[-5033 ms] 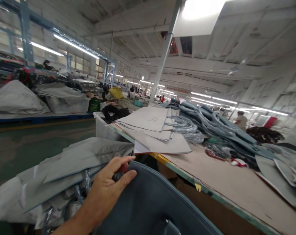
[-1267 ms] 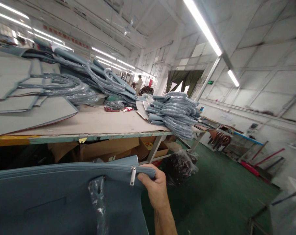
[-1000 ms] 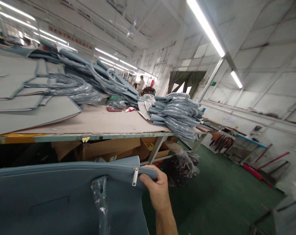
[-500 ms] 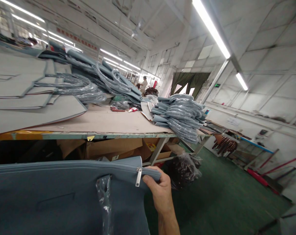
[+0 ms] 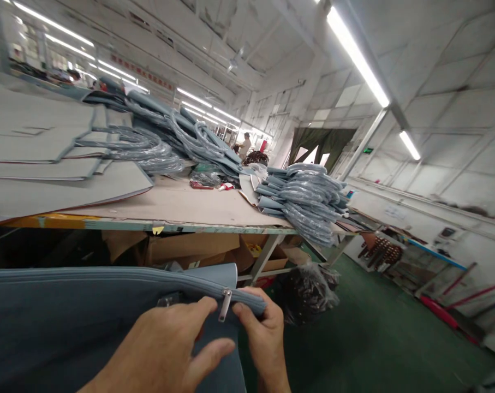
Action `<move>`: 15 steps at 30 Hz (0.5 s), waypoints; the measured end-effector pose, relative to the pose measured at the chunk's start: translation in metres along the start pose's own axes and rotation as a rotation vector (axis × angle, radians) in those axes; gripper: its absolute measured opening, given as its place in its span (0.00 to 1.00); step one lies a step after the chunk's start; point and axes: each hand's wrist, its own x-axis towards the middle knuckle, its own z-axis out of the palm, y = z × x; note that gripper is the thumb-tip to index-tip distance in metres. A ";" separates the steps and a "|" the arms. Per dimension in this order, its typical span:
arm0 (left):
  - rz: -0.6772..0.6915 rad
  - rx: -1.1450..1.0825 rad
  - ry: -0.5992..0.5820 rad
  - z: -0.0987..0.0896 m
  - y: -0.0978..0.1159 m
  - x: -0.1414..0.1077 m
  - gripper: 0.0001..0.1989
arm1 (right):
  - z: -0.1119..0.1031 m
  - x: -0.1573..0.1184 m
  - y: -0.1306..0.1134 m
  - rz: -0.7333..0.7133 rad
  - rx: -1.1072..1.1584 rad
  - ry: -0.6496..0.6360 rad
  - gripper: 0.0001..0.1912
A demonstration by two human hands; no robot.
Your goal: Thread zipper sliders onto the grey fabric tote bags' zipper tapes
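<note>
A blue-grey bag (image 5: 67,322) with a zipper along its top edge spans the lower left. My right hand (image 5: 261,322) pinches the zipper's right end, thumb in front and fingers behind. Just left of that thumb hangs the silver zipper pull (image 5: 225,305), tilted slightly. My left hand (image 5: 169,338) reaches in front of the bag, thumb and index finger apart, close to the pull but not gripping it. A plastic-wrapped handle on the bag's front is mostly hidden behind my left hand.
Beyond the bag stands a workbench (image 5: 190,210) bearing stacked grey panels (image 5: 34,147) and plastic-wrapped blue-grey handles (image 5: 312,196). Cardboard boxes (image 5: 190,245) sit beneath it. A dark plastic-wrapped bundle (image 5: 308,292) rests on the green floor (image 5: 362,327). A person (image 5: 245,144) stands far back.
My left hand has come into view from below and moved up towards the zipper pull. The right hand keeps its hold on the zipper end. The pull leans a little more.
</note>
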 end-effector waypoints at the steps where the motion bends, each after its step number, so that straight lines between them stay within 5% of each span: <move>1: -0.064 -0.006 -0.108 -0.001 0.009 0.009 0.10 | 0.000 -0.001 -0.001 -0.002 0.012 0.000 0.08; 5: -0.172 0.030 -0.265 0.001 0.029 0.028 0.11 | 0.001 -0.003 -0.002 -0.032 0.057 -0.008 0.06; 15: -0.123 0.092 -0.115 0.010 0.021 0.023 0.16 | -0.001 -0.005 0.003 -0.086 -0.043 0.001 0.07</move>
